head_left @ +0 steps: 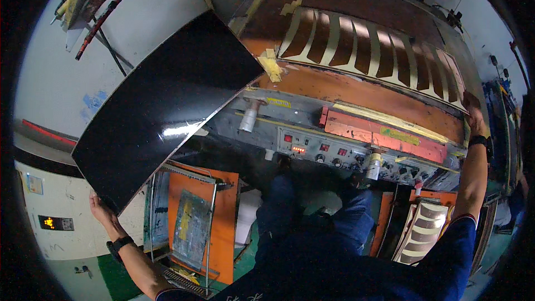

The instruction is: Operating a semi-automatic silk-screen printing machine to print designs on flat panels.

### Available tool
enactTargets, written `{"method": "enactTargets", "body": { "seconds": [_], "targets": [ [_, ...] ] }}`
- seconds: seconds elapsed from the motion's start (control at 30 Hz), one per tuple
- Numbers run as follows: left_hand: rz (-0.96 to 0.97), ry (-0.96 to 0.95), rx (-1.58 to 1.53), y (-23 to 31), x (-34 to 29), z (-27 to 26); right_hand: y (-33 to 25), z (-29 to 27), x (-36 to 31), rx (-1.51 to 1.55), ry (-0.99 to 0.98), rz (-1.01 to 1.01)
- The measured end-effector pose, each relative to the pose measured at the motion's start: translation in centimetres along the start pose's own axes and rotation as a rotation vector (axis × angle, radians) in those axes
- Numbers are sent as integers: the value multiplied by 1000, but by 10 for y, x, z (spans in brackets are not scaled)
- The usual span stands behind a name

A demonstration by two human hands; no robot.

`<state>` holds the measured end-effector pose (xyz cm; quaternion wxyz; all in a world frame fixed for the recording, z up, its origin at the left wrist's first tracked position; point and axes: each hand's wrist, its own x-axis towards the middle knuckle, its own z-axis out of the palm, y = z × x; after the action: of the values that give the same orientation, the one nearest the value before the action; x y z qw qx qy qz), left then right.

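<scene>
My left hand (103,210) grips the lower left corner of a large glossy black sheet (167,100). The sheet is held out at a slant, its upper right corner close to the orange-brown machine bed (312,86). On that bed lies a pale sheet (356,50) with a row of long curved strips, brown showing between them. At its right end my right hand (473,112) has its fingers closed at the sheet's corner; the fingertips are dark and partly hidden.
Below the bed's front edge runs a control panel (317,153) with knobs and lit red displays. A red bar (384,134) sits above it. Orange boards (223,217) stand at lower left, and similar pale slotted sheets (426,226) stand at lower right. Yellow tape (271,67) marks the bed's left side.
</scene>
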<state>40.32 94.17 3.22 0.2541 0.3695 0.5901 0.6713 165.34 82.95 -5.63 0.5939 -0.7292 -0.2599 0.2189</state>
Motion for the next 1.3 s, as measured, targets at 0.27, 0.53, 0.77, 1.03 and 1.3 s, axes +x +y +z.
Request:
{"method": "enactTargets", "body": {
  "seconds": [0.27,0.53,0.77,1.03,1.3],
  "targets": [
    [13,-37,-33,-15,7,-6,3,-13,2,-23,-18,-94],
    [27,-54,26,-10,-1,-1,16,-12,3,-36,1,-160],
    [-17,-4,-32,-8,-8,-9,14,-21,15,-43,-85,-215],
    [2,-46,-16,-23,-2,-8,12,-37,9,-468,24,-265],
    [4,-70,-50,-23,-4,-3,30,-52,20,-1008,53,-427]
  ]
}}
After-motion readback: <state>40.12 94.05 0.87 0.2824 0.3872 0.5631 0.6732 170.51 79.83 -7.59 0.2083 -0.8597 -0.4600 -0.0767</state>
